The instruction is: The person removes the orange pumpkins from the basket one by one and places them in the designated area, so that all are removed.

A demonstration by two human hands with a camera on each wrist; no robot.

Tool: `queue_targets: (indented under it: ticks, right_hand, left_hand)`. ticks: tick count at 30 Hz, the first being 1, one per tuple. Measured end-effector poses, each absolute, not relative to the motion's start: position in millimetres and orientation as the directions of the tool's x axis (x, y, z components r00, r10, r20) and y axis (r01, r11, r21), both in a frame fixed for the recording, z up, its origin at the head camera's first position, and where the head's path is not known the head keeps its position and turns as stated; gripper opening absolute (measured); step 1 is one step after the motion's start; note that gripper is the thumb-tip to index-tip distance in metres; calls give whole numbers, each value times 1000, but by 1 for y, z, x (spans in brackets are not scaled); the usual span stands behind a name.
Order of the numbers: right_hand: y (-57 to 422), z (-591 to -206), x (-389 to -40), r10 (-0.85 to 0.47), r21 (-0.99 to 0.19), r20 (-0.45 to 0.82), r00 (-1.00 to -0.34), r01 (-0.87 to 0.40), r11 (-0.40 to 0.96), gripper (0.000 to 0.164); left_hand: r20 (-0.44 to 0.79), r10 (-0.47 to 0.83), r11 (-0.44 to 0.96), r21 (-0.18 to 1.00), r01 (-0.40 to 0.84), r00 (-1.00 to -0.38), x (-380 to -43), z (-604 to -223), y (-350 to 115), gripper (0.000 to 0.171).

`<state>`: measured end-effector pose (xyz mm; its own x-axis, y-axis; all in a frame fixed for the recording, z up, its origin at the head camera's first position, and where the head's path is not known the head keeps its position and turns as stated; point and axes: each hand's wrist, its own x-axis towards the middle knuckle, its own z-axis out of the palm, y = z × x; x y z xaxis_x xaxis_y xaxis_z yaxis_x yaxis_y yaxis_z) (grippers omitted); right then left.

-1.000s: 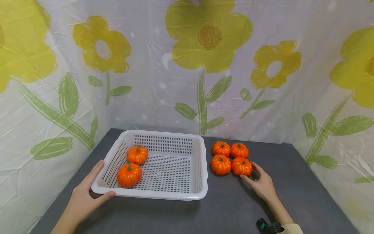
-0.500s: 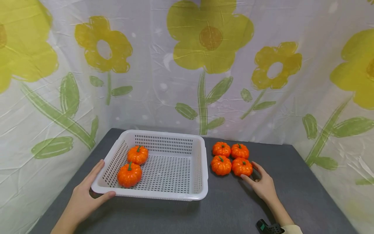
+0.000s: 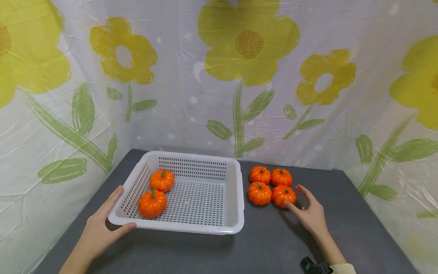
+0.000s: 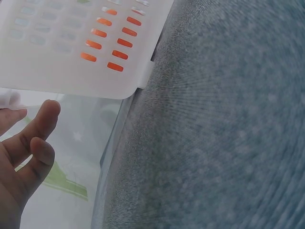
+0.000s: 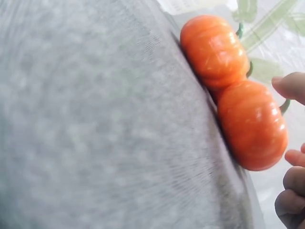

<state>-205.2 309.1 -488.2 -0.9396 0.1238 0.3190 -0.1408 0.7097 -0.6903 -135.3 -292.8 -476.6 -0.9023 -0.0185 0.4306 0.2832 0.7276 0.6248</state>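
Observation:
A white plastic basket (image 3: 195, 230) with slotted walls stands on the dark table, two small orange pumpkins (image 3: 152, 204) inside at its left. My left hand (image 3: 97, 236) spans the basket's near-left corner, thumb along the front rim and fingers by the left side. In the left wrist view, loosely bent fingers (image 4: 40, 157) appear apart from the basket wall. Beside the basket, more pumpkins (image 3: 259, 193) sit clustered. My right hand (image 3: 309, 215) is spread at the near-right pumpkin (image 3: 284, 196), thumb in front and fingers to its right; the right wrist view shows gaps around it.
The dark grey table (image 3: 191, 255) extends in front of the basket and to the right of the pumpkins. A flower-printed cloth (image 3: 178, 114) hangs behind and along both sides. A black wristband (image 3: 316, 266) is on my right wrist.
My right hand has shifted slightly right and its fingers have spread a little away from the near-right pumpkin. The left hand, the basket and the pumpkins stay in place.

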Motion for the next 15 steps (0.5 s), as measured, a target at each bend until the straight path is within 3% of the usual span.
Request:
queue_targets:
  ticks: [15]
  right_hand:
    - [298,-476,-209,138,-700,355,-925,-165,695,77]
  left_hand:
    - [420,-20,730,627,274,-907,-135,-476,-293,111]
